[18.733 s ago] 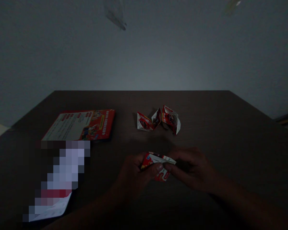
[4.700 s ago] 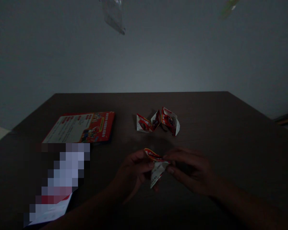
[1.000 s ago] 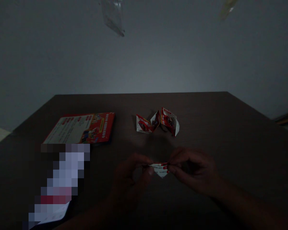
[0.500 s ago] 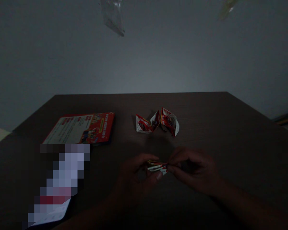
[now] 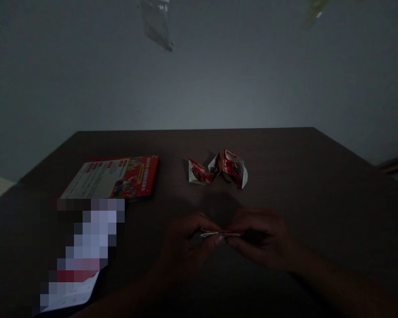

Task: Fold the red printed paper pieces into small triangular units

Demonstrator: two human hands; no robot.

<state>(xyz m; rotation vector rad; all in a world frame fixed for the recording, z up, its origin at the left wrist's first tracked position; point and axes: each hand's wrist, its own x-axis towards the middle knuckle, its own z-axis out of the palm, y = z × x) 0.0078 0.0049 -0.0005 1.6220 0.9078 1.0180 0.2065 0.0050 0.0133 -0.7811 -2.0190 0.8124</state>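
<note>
Between my two hands is a small piece of folded paper (image 5: 231, 232), red and white, seen nearly edge-on with several thin layers. My left hand (image 5: 192, 240) pinches its left part between thumb and fingers. On its right part, my right hand (image 5: 267, 236) pinches it the same way. The fingertips of both hands almost meet near its middle. Farther back on the table stand folded red-and-white printed papers (image 5: 232, 168), bent into small peaked shapes. How the held paper is folded inside is hidden.
A stack of red printed sheets or booklets (image 5: 142, 174) lies at the left of the dark wooden table (image 5: 285, 154). In front of it is a lit screen (image 5: 74, 291), mostly blurred out. Clear plastic bags (image 5: 156, 26) hang on the wall behind.
The folded paper has gone from slightly spread and tilted to flatter and level. My right fingers have shifted a little, and both hands now press it from either side.
</note>
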